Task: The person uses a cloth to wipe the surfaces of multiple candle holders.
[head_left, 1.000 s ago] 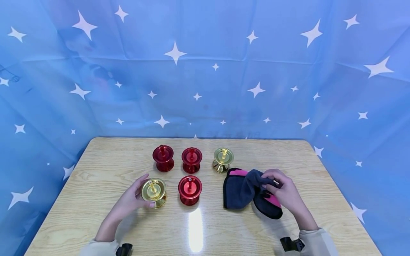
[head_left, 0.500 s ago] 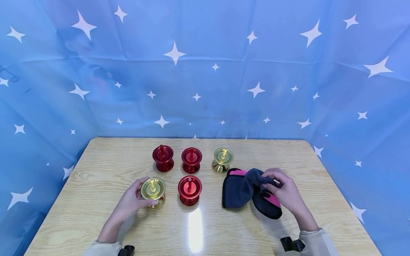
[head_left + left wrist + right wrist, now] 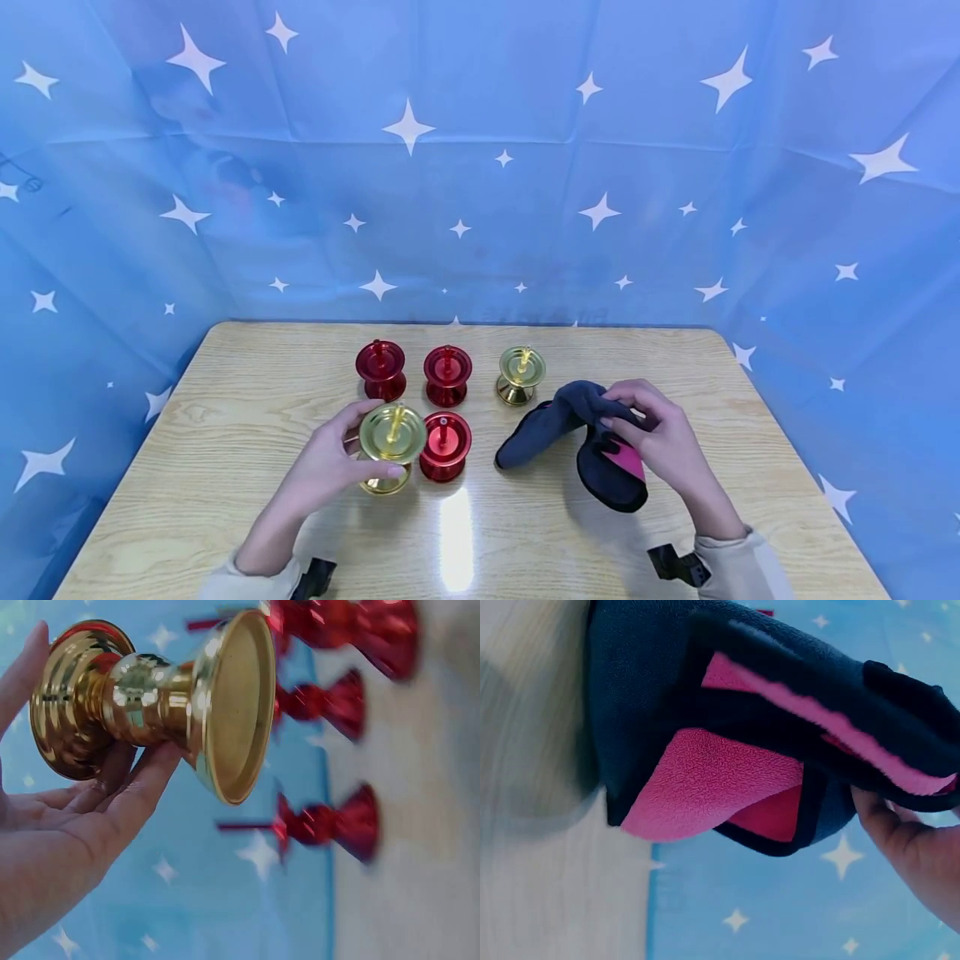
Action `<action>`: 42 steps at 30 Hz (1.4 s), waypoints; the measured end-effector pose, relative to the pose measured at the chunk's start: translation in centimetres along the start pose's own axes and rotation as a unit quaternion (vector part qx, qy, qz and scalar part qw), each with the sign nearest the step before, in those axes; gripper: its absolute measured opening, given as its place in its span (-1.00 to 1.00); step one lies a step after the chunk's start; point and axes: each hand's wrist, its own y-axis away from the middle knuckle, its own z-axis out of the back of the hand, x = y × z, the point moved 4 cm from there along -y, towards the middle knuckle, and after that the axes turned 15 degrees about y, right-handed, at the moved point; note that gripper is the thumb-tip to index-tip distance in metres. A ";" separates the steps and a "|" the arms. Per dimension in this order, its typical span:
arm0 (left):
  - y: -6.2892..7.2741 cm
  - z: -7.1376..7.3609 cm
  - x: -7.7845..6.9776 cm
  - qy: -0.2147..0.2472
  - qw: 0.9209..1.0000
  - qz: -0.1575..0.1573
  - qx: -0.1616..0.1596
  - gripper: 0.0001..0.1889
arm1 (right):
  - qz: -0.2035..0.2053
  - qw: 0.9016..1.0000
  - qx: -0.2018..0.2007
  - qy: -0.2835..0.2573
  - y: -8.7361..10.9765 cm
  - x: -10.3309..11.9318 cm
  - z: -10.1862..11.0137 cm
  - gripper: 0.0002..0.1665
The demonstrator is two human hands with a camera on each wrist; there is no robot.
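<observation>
My left hand (image 3: 326, 462) holds a gold candle holder (image 3: 392, 432), its fingers and thumb curled round the stem. The holder is raised off the table, and its hollow base shows in the left wrist view; a short spike stands in its dish. It partly overlaps a red candle holder (image 3: 444, 446) at its right in the head view. My right hand (image 3: 663, 437) pinches a folded cloth (image 3: 712, 780), dark navy with pink on the other face and black edging. The cloth hangs bunched from the fingers, its lower parts close over the table.
Two more red candle holders (image 3: 380, 371) stand in the back row, with another gold candle holder (image 3: 519, 375) to their right. The wooden table (image 3: 750, 500) has a blue star-print curtain (image 3: 480, 183) behind and at its sides.
My left hand has lifted the gold candle holder and brought it right, close to the front red one. My right hand has raised the cloth slightly, and its left part has folded downward.
</observation>
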 end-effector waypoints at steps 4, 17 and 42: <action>-0.2 -2.4 -1.4 0.001 0.999 -0.005 0.032 -0.19 | 0.008 1.000 -0.005 -0.011 -0.4 1.7 0.0 -0.68; -2.3 -9.3 -2.4 -0.033 0.996 0.001 0.084 -0.15 | 0.102 0.991 0.038 -0.072 -1.0 6.5 -2.3 -0.67; -3.1 -11.6 -1.1 -0.048 0.993 -0.036 0.099 -0.26 | 0.099 0.979 0.160 -0.080 -0.1 4.8 -6.2 -0.54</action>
